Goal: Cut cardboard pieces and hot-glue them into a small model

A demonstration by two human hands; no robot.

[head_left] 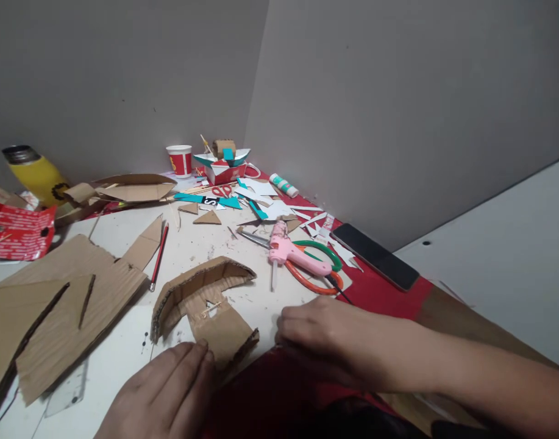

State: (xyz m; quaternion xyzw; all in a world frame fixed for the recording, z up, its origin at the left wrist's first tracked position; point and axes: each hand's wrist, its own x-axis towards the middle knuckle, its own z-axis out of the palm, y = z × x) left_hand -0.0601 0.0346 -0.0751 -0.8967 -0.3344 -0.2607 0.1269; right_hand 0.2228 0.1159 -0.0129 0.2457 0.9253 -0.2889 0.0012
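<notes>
In the head view, a curved cardboard piece with a bent upright rim and a small ragged hole lies at the front of the white board. My left hand has its fingers pressed together on the near edge of this piece, the thumb hidden. To the right of the cardboard, apart from it, my right hand is closed at the board's front edge; whatever its fingers hold, if anything, is hidden. Beyond my right hand, a pink glue gun lies across scissors with green and orange handles.
Large cardboard sheets and a red pencil lie at left. A yellow bottle, a paper cup and a small model boat stand at the back. Paper scraps and a phone lie to the right.
</notes>
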